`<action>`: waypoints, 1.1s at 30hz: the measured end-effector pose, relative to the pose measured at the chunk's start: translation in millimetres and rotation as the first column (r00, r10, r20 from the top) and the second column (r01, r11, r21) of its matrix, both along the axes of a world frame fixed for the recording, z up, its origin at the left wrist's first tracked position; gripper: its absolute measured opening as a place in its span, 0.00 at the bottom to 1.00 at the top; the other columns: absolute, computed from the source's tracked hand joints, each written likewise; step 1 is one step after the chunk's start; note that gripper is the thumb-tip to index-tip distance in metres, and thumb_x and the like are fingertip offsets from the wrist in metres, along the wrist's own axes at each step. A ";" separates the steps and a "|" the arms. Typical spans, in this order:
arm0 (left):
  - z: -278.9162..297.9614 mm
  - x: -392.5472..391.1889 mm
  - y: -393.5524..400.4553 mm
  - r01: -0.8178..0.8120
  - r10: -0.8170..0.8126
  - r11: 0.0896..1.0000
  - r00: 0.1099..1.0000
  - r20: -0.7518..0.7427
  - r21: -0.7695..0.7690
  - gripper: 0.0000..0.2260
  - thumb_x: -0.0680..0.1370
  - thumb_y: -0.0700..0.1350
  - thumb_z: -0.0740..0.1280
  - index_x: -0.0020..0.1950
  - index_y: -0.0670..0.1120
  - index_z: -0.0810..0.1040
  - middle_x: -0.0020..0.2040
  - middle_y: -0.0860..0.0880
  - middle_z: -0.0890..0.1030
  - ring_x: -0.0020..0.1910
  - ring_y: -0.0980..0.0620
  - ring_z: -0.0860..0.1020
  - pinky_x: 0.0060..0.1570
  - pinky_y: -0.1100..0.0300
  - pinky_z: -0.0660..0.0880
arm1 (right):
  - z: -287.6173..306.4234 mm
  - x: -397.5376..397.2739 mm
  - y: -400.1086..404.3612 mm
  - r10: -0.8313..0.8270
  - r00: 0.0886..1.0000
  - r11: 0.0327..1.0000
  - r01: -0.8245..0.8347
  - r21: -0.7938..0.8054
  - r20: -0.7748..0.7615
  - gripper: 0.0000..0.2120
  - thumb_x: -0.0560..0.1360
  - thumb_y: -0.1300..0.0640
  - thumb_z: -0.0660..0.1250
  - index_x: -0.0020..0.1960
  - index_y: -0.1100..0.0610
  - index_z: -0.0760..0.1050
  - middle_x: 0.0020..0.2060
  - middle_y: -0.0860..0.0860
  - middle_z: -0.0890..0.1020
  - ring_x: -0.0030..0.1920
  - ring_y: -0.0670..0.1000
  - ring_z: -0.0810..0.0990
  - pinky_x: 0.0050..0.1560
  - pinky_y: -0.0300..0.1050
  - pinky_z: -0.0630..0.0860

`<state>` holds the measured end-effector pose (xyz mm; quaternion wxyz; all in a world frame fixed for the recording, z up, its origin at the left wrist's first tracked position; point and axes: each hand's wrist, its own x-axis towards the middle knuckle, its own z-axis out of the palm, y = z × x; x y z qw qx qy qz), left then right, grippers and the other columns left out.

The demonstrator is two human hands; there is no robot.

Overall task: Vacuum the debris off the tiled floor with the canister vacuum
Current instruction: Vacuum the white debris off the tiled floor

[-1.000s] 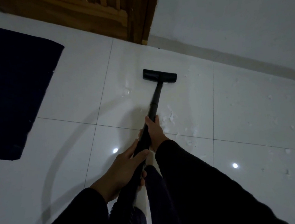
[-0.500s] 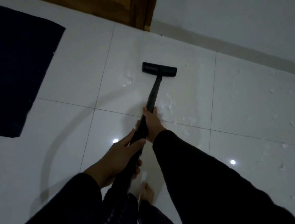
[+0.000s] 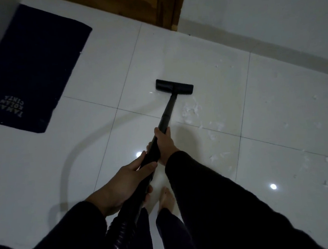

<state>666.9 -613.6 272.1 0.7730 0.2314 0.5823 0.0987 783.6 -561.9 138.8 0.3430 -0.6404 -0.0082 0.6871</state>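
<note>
The white tiled floor (image 3: 275,94) carries a dark mat (image 3: 31,72) far left. The vacuum wand (image 3: 168,112) slants to its head (image 3: 174,86) mid-floor. Left hand (image 3: 123,185) and right hand (image 3: 163,142) grasp it. Pale scraps (image 3: 190,111), perhaps paper, lie right.

Floor head (image 3: 174,87) nearer, beside debris (image 3: 191,110).

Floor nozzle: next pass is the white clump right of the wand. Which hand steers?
Right hand, probably: it grips the wand farther forward, nearer the floor nozzle and white clump. Left hand holds the rear.
</note>
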 end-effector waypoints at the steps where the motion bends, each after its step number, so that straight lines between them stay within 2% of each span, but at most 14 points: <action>1: -0.1 -1.7 -5.6 0.009 -0.009 1.000 1.000 0.005 0.008 0.21 0.78 0.49 0.65 0.69 0.63 0.67 0.32 0.46 0.75 0.26 0.49 0.75 0.25 0.59 0.73 | 0.8 -0.7 -6.3 -0.006 1.000 1.000 0.006 0.000 -0.002 0.23 0.80 0.56 0.60 0.73 0.48 0.58 0.41 0.54 0.68 0.29 0.51 0.71 0.29 0.43 0.74; 6: 5.3 -9.8 -32.6 0.042 -0.042 0.999 0.999 0.005 0.020 0.22 0.78 0.49 0.64 0.70 0.63 0.65 0.31 0.46 0.76 0.26 0.50 0.76 0.25 0.60 0.74 | 5.2 -6.7 -35.7 -0.025 1.000 1.000 0.025 -0.006 -0.008 0.22 0.80 0.55 0.60 0.72 0.47 0.59 0.41 0.54 0.69 0.30 0.50 0.71 0.29 0.44 0.74; 11: 9.0 -18.2 -57.9 0.049 -0.050 0.999 0.998 0.029 0.008 0.16 0.79 0.49 0.63 0.62 0.67 0.68 0.33 0.43 0.75 0.27 0.48 0.76 0.26 0.59 0.74 | -1.6 -18.3 -61.4 -0.003 1.000 0.999 0.003 -0.043 0.017 0.24 0.80 0.54 0.60 0.74 0.47 0.57 0.41 0.54 0.70 0.30 0.51 0.72 0.30 0.45 0.75; 17: -10.4 -23.5 -72.5 0.060 -0.060 0.998 0.997 0.049 0.012 0.19 0.79 0.50 0.63 0.68 0.63 0.66 0.35 0.41 0.76 0.28 0.49 0.76 0.26 0.60 0.75 | -12.3 -21.0 -71.2 0.011 0.998 0.999 -0.009 -0.035 0.062 0.24 0.81 0.53 0.60 0.74 0.47 0.57 0.40 0.53 0.70 0.31 0.52 0.72 0.31 0.45 0.75; 19: -18.0 -21.6 -73.2 0.078 -0.080 0.996 0.995 0.061 0.036 0.20 0.79 0.51 0.63 0.70 0.62 0.65 0.35 0.42 0.76 0.27 0.50 0.77 0.26 0.60 0.75 | -14.5 -17.9 -69.9 0.012 0.996 1.000 -0.010 -0.024 0.091 0.21 0.81 0.53 0.60 0.72 0.47 0.59 0.41 0.53 0.70 0.32 0.52 0.72 0.31 0.45 0.74; 21: -25.3 -18.2 -72.7 0.091 -0.094 0.994 0.994 0.061 0.052 0.20 0.79 0.51 0.63 0.70 0.62 0.64 0.36 0.42 0.76 0.27 0.50 0.77 0.26 0.61 0.75 | -16.8 -13.0 -68.5 0.001 0.995 1.000 0.000 -0.010 0.103 0.17 0.81 0.53 0.60 0.67 0.44 0.61 0.41 0.54 0.70 0.32 0.52 0.72 0.30 0.45 0.73; 25: -37.9 -9.5 -72.0 0.102 -0.108 0.992 0.991 0.078 0.073 0.24 0.78 0.50 0.63 0.72 0.63 0.61 0.36 0.43 0.76 0.28 0.49 0.76 0.25 0.62 0.74 | -21.3 2.4 -69.9 -0.031 0.990 0.999 0.029 0.018 0.136 0.13 0.81 0.55 0.59 0.61 0.44 0.59 0.38 0.54 0.70 0.30 0.52 0.71 0.29 0.45 0.73; 27: -42.8 -4.4 -72.2 0.103 -0.109 0.992 0.989 0.099 0.067 0.25 0.78 0.50 0.64 0.73 0.62 0.60 0.36 0.44 0.76 0.28 0.50 0.76 0.24 0.63 0.74 | -24.3 10.6 -72.5 -0.050 0.986 0.999 0.047 0.023 0.157 0.17 0.81 0.55 0.60 0.67 0.46 0.60 0.38 0.54 0.70 0.30 0.52 0.71 0.29 0.45 0.73; 29: -46.8 0.4 -74.3 0.117 -0.123 0.991 0.986 0.116 0.061 0.26 0.78 0.49 0.64 0.74 0.60 0.59 0.36 0.44 0.76 0.27 0.51 0.76 0.24 0.64 0.74 | -28.1 17.1 -77.8 -0.059 0.981 0.998 0.058 0.011 0.184 0.24 0.81 0.55 0.59 0.75 0.48 0.56 0.39 0.55 0.70 0.31 0.52 0.71 0.29 0.45 0.73; 33: -50.9 1.0 -86.5 0.156 -0.163 0.986 0.979 0.124 0.064 0.24 0.78 0.49 0.64 0.73 0.58 0.61 0.34 0.44 0.77 0.25 0.51 0.76 0.24 0.64 0.74 | -29.6 19.5 -95.6 -0.037 0.978 0.999 0.034 0.018 0.204 0.27 0.82 0.55 0.58 0.78 0.49 0.52 0.42 0.55 0.71 0.34 0.52 0.72 0.31 0.45 0.74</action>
